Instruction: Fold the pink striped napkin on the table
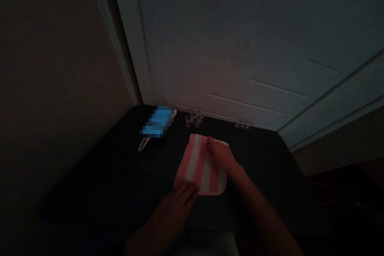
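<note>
A pink-and-white striped cloth (196, 166) lies on a dark table (120, 176) in dim light. My left hand (177, 204) rests with its fingers stretched flat on the cloth's near left corner. My right hand (220, 155) lies over the cloth's far right part, with the fingers curled and pinching its far edge. The cloth looks partly folded under that hand.
A blurred-out blue object (157, 122) with a pale handle-like piece (144, 144) lies at the table's far left. Small clear glass items (195, 118) and another cluster (243, 124) stand along the back edge, against a white panelled door (240, 48) with heart cut-outs.
</note>
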Demonstrator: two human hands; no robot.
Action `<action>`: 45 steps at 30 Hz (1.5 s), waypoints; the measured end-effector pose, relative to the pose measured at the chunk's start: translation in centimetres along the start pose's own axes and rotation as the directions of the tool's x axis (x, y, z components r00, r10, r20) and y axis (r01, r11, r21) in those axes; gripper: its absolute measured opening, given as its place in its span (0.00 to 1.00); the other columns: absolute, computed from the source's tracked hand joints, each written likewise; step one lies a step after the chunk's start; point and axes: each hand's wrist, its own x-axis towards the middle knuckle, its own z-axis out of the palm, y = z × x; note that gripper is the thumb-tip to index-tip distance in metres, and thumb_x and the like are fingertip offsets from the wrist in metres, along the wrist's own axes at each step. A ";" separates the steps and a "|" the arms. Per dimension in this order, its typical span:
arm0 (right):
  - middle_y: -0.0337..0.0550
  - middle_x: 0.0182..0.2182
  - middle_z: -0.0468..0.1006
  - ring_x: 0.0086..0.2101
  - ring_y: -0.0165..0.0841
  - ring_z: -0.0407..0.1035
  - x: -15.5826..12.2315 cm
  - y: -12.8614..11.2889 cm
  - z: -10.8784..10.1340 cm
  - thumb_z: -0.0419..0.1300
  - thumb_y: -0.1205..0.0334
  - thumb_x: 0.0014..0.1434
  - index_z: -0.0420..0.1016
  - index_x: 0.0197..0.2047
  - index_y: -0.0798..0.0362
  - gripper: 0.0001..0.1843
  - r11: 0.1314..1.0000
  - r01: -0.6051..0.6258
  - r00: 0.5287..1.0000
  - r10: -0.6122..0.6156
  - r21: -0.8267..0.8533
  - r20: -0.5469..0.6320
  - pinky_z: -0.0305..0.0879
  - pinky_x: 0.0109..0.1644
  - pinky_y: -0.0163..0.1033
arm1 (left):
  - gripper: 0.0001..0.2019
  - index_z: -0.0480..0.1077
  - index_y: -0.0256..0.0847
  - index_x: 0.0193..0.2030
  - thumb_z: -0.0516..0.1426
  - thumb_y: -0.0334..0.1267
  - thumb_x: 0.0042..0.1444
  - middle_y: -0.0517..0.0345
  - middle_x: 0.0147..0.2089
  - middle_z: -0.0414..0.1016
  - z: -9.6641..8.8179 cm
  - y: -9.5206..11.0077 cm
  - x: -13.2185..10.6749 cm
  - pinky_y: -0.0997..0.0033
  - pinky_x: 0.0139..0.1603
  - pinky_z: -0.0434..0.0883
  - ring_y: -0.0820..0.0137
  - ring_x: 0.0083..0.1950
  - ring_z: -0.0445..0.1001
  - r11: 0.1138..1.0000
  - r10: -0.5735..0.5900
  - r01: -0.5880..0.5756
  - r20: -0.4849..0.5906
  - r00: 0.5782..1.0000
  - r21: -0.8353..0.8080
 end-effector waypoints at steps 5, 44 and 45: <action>0.46 0.37 0.75 0.37 0.34 0.69 1.1 1.1 -0.8 0.43 0.60 0.63 0.60 0.44 0.53 0.10 0.993 -0.030 1.000 0.030 0.118 0.002 0.55 0.34 0.34 | 0.26 0.58 0.40 0.58 0.46 0.22 0.51 0.55 0.59 0.62 0.0 0.2 -0.1 0.66 0.55 0.64 0.66 0.59 0.59 0.999 -0.040 0.040 -0.020 0.999 -0.032; 0.47 0.37 0.74 0.37 0.36 0.69 2.2 0.3 0.5 0.42 0.61 0.63 0.57 0.47 0.52 0.11 0.993 -0.057 0.998 0.057 0.100 0.005 0.54 0.33 0.34 | 0.29 0.60 0.41 0.58 0.44 0.18 0.50 0.52 0.55 0.66 0.6 1.8 0.4 0.66 0.52 0.68 0.63 0.58 0.61 0.976 -0.217 0.218 0.077 0.973 -0.009; 0.48 0.37 0.74 0.37 0.36 0.69 3.2 0.5 0.2 0.42 0.60 0.63 0.57 0.47 0.52 0.11 0.992 -0.094 0.996 0.094 0.081 0.002 0.54 0.33 0.34 | 0.29 0.60 0.42 0.58 0.44 0.18 0.49 0.53 0.55 0.66 0.8 1.8 0.3 0.66 0.51 0.68 0.63 0.57 0.61 0.975 -0.220 0.220 0.067 0.973 -0.005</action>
